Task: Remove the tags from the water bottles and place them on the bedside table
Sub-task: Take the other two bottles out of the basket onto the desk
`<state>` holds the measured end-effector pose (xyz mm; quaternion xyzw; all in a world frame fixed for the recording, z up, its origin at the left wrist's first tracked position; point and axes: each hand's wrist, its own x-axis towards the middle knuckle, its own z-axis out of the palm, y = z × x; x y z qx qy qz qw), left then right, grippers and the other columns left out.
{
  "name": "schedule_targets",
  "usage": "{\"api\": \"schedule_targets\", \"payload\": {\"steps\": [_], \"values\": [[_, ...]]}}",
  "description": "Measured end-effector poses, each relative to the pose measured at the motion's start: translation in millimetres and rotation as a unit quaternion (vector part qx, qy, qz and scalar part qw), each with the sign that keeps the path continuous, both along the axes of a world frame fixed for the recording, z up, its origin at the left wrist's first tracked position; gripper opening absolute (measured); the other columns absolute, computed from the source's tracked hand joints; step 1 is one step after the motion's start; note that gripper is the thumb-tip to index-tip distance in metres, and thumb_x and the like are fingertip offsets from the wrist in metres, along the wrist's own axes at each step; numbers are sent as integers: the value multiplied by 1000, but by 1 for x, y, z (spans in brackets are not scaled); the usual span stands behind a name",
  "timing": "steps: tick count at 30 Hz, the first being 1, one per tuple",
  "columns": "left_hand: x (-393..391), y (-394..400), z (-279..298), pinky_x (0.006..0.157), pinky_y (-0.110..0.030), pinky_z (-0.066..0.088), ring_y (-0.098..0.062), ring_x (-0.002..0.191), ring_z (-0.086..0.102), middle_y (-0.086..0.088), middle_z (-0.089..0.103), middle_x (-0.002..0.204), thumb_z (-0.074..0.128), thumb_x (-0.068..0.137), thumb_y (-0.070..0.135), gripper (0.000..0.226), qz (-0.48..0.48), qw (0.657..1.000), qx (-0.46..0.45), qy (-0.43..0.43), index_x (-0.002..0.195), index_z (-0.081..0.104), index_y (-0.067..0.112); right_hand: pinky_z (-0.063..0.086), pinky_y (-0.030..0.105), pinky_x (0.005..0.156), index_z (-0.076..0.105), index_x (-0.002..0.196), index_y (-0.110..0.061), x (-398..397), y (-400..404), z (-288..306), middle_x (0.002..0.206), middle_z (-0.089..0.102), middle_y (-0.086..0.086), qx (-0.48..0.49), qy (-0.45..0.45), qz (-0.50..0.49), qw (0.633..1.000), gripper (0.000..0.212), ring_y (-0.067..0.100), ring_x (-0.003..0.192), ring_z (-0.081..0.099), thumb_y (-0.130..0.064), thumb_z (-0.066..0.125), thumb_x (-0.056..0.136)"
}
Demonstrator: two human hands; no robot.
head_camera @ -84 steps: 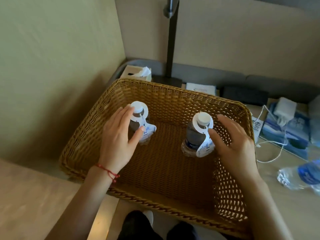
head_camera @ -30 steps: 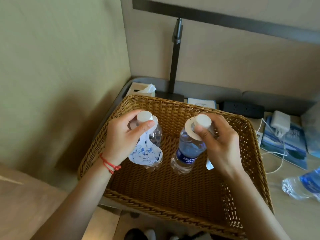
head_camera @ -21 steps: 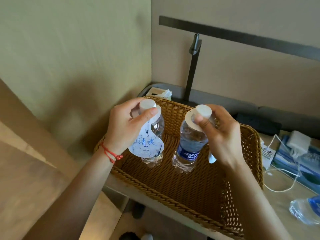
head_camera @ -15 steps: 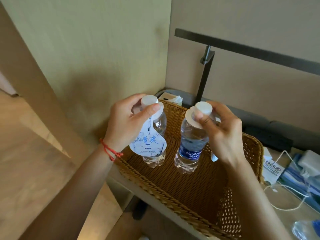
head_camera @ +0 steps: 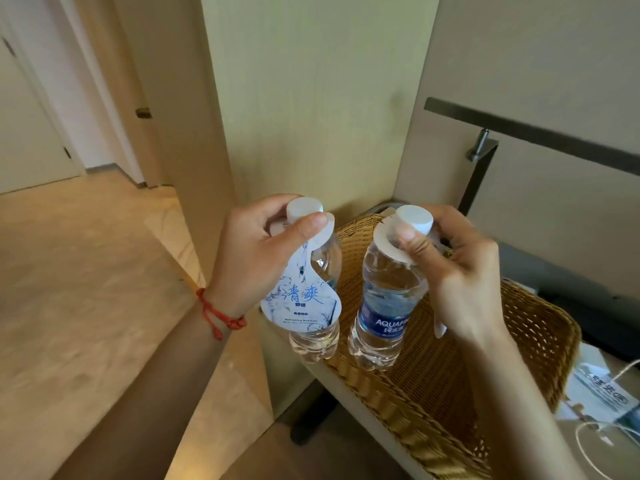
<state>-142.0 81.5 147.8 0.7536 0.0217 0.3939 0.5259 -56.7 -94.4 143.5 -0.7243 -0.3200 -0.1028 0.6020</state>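
Wicker basket (head_camera: 540,327) rim below — left hand (head_camera: 258,258), right hand (head_camera: 464,271), each grip pinching a tagged bottle neck.

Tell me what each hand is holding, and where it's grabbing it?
The left hand grips one water bottle at its neck, thumb on the tag's collar. The right hand grips the other bottle at its neck, under the cap.

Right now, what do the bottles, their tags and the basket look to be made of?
Bottles: clear, thin plastic, probably; glossy, and the water shows through. Caps look matte white plastic.
Tags: flat, stiff printed card or thin plastic sheet; I cannot tell which.
Basket: woven tan strands, wicker or rattan by the look, possibly an imitation.
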Motion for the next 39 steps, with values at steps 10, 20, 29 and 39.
{"api": "schedule_targets", "payload": {"steps": [10,20,29,39], "values": [[-119,22,-24,60,-8,43,6,66,60,23,69,71,70,69,37,11,38,999,11,29,79,67,35,51,26,74,63,98,-21,-102,23,-25,93,66,-6,-8,19,40,999,22,4,87,61,-34,59,80],[-210,1,-71,66,-9,46,3,74,64,24,70,81,65,70,44,17,10,995,19,100,84,66,35,45,18,74,64,98,-15,-207,-7,-72,95,64,-5,-36,62,-9,997,23,1,87,57,-30,59,81],[-247,-81,-108,66,-8,42,4,73,61,22,69,77,66,72,39,26,-3,992,-10,122,90,68,22,45,24,80,60,102,-20,-257,-96,-108,102,63,-2,-44,61,-74,994,23,2,96,56,-28,61,82],[-263,-201,-135,73,-16,49,-5,84,65,10,72,90,66,73,37,28,-60,987,-24,147,95,69,19,48,46,81,62,104,-8,-298,-227,-125,106,61,2,-90,34,-141,985,31,23,99,58,-31,62,83]]}}
